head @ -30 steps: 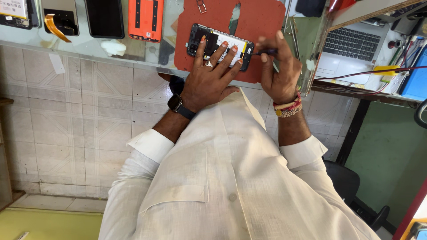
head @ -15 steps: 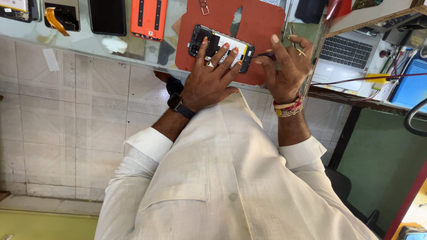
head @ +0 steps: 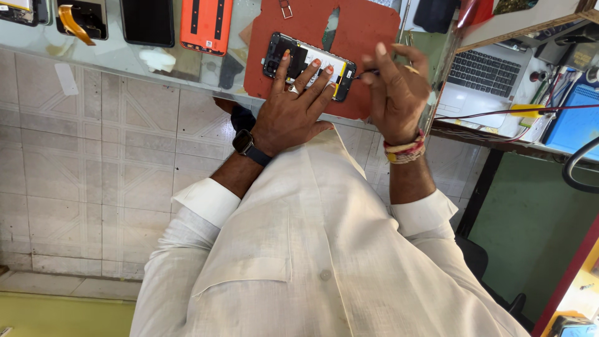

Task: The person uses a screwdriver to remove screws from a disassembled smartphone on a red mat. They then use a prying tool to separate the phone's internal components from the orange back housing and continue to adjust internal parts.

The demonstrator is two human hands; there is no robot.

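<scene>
**Right hand closes in on the opened phone**

Since the earlier frame, the right hand has shifted left, bringing the thin tool it pinches to the right end of the opened phone. The left hand lies flat with fingers spread, pressing the phone down without gripping it. The phone lies on a red mat on the glass counter. An orange phone back cover lies well apart on the left; a laptop sits to the right.
</scene>
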